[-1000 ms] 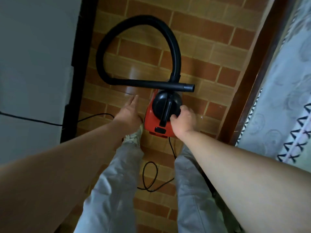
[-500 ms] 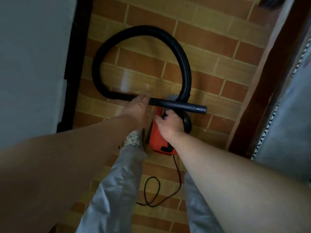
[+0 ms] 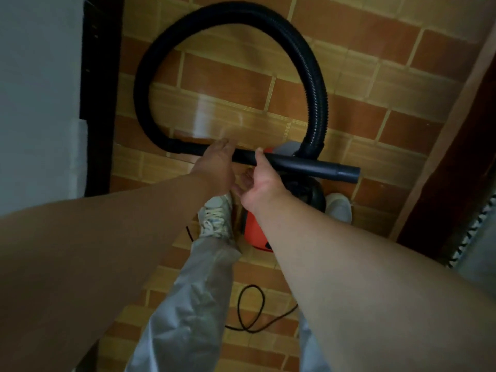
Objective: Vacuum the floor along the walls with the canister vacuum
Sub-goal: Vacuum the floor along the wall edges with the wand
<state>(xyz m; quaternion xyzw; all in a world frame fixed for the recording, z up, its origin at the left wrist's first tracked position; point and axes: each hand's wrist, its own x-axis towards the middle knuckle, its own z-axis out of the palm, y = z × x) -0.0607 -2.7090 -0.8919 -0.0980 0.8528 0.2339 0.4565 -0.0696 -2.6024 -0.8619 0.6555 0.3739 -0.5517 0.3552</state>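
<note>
The red and black canister vacuum (image 3: pixel 255 232) stands on the brick-pattern floor between my feet. Its black ribbed hose (image 3: pixel 316 89) rises from the canister's front, loops round to the left and ends in a rigid black wand (image 3: pixel 308 165) lying across above the canister, open end to the right. My left hand (image 3: pixel 214 165) grips the wand where it joins the hose. Just to its right, my right hand (image 3: pixel 260 183) holds the wand with the thumb over the top and the fingers curled beneath.
A grey wall (image 3: pixel 40 89) with a dark baseboard (image 3: pixel 99 89) runs along the left. A dark wooden frame (image 3: pixel 456 157) and patterned fabric (image 3: pixel 480 242) bound the right. The black power cord (image 3: pixel 249 310) curls on the floor behind the canister, by my legs.
My right hand left the canister's handle and came up onto the wand. My left hand closed on the wand and raised it a little. The view shifted closer.
</note>
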